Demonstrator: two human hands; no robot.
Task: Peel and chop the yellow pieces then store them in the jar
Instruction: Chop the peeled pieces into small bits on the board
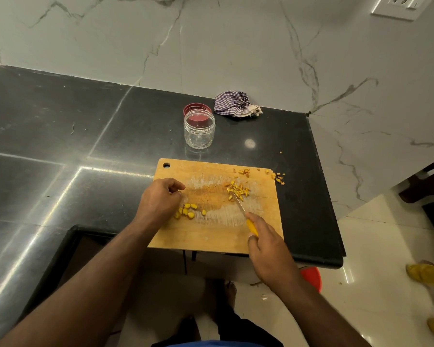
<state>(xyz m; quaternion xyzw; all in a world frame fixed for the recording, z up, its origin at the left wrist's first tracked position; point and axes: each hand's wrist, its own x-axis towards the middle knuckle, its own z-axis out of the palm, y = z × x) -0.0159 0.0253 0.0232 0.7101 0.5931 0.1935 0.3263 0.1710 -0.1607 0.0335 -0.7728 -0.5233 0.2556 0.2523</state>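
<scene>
Nearest, the right hand (267, 242) is gripping a yellow-handled knife (246, 216), its blade tip reaching into a pile of chopped pieces (238, 190) on the right of the cutting board (211, 236). The left hand (161, 199) is curling loosely closed beside the whole yellow pieces (187, 211) still waiting at the board's left; whether it holds one I cannot tell. Farther off, the jar (199, 131) is standing open and empty, its red lid (196, 109) behind it, so chopping looks roughly half done and storing is still to come.

Scuffed wooden board (211, 236) on glossy black stone counter (60, 121) — clear plastic jar (199, 131), checked cloth (233, 103).
</scene>
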